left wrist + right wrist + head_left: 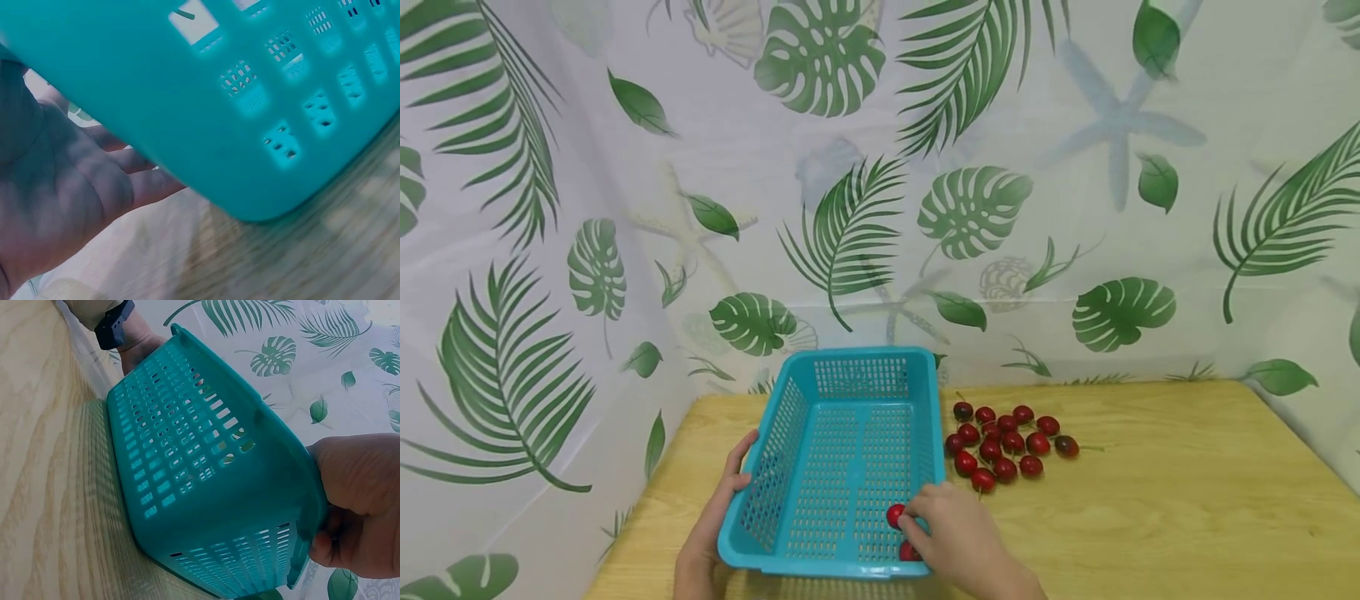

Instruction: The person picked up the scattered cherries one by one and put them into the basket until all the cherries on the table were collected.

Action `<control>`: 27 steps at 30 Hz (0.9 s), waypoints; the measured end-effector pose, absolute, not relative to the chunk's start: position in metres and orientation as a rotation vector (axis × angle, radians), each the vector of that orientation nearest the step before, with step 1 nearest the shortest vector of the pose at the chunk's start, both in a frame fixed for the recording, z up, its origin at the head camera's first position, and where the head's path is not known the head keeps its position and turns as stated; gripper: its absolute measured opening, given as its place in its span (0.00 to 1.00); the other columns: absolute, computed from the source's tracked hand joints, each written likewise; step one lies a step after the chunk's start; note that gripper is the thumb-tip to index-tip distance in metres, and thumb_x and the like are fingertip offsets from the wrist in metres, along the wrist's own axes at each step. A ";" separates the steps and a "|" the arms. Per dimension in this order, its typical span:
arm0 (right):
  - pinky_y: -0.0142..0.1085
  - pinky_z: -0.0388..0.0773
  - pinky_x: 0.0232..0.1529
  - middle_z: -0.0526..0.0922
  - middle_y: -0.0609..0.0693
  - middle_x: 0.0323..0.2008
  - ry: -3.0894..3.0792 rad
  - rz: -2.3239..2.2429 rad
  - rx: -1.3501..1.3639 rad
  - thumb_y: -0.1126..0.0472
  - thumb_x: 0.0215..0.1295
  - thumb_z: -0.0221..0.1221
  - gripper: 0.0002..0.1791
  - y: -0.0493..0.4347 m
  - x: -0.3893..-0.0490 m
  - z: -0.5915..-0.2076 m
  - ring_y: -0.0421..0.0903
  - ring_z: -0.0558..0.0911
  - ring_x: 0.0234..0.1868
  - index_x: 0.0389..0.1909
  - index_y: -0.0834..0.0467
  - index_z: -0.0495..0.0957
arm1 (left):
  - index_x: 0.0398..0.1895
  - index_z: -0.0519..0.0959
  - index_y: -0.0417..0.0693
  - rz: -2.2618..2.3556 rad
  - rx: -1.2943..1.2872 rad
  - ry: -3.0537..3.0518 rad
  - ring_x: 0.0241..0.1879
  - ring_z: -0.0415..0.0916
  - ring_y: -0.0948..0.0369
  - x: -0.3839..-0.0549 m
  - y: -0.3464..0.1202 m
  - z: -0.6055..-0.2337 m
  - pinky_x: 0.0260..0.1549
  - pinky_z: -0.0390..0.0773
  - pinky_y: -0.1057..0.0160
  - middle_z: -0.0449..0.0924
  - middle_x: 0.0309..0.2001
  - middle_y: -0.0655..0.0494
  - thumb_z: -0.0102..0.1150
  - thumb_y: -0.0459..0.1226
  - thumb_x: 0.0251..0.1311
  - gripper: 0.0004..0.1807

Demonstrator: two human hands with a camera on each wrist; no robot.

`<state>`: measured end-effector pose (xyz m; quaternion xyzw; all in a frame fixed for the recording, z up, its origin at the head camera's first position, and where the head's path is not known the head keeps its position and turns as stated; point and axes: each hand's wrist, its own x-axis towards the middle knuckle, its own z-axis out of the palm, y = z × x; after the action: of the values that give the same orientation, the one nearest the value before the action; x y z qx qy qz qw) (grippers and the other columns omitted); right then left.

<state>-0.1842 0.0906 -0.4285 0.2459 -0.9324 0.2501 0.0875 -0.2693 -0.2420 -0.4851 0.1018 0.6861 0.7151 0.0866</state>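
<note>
A turquoise perforated plastic basket (831,569) stands on the wooden table. My left hand (711,508) rests against its left side, fingers at the rim. In the left wrist view, that left hand (69,181) shows its palm, with fingers extended behind the basket wall (144,75). Over the near right corner reaches my right hand (958,533), pinching a red cherry (895,516) at its fingertips inside the basket. A second cherry (909,551) lies just below, partly covered by the hand. The right wrist view has the right hand (362,506) bent over the rim, its fingertips partly hidden.
Right of the basket, a loose group of several dark red cherries (1004,470), some with stems, lies on the wooden table (1180,492). A leaf-patterned cloth (865,250) hangs behind and to the left. A black device (112,326) sits on the left wrist.
</note>
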 end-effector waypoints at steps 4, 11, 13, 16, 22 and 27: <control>0.31 0.73 0.30 0.84 0.43 0.28 -2.779 0.725 0.696 0.58 0.64 0.64 0.08 0.090 -0.184 -0.431 0.39 0.77 0.30 0.28 0.55 0.87 | 0.65 0.55 0.82 2.131 0.263 2.052 0.73 0.43 0.34 -0.269 -0.240 -0.485 0.64 0.58 0.44 0.34 0.78 0.37 0.30 0.34 0.63 0.33; 0.31 0.73 0.30 0.84 0.41 0.27 -2.745 0.742 0.659 0.60 0.63 0.63 0.07 0.090 -0.184 -0.431 0.38 0.77 0.30 0.27 0.52 0.86 | 0.73 0.49 0.78 2.118 0.319 2.056 0.73 0.41 0.31 -0.267 -0.237 -0.486 0.65 0.53 0.37 0.33 0.78 0.35 0.29 0.36 0.64 0.35; 0.31 0.73 0.31 0.84 0.41 0.27 -2.754 0.748 0.655 0.59 0.63 0.63 0.07 0.090 -0.184 -0.431 0.38 0.77 0.30 0.26 0.52 0.86 | 0.72 0.49 0.79 2.126 0.343 2.049 0.73 0.40 0.31 -0.267 -0.237 -0.486 0.65 0.53 0.37 0.33 0.77 0.34 0.29 0.35 0.64 0.35; 0.31 0.73 0.31 0.83 0.40 0.27 -2.758 0.751 0.646 0.59 0.64 0.63 0.07 0.090 -0.184 -0.430 0.37 0.77 0.30 0.27 0.52 0.86 | 0.72 0.50 0.80 2.134 0.393 2.055 0.73 0.40 0.30 -0.266 -0.237 -0.486 0.65 0.53 0.38 0.32 0.77 0.33 0.27 0.34 0.65 0.36; 0.32 0.75 0.33 0.85 0.41 0.29 -2.726 0.752 0.651 0.60 0.63 0.64 0.05 0.090 -0.183 -0.430 0.38 0.79 0.32 0.29 0.52 0.86 | 0.74 0.47 0.76 2.122 0.392 2.065 0.73 0.41 0.31 -0.266 -0.239 -0.484 0.64 0.55 0.40 0.33 0.77 0.33 0.27 0.35 0.65 0.36; 0.34 0.77 0.35 0.85 0.43 0.31 -2.733 0.743 0.655 0.60 0.63 0.64 0.04 0.089 -0.182 -0.431 0.40 0.81 0.34 0.31 0.53 0.86 | 0.71 0.50 0.81 2.122 0.381 2.063 0.73 0.42 0.31 -0.264 -0.240 -0.486 0.63 0.60 0.45 0.33 0.77 0.32 0.28 0.34 0.65 0.35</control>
<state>-0.1816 0.0892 -0.4314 0.2236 -0.9337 0.2539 0.1170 -0.2644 -0.2401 -0.4861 0.1273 0.6893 0.7088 0.0788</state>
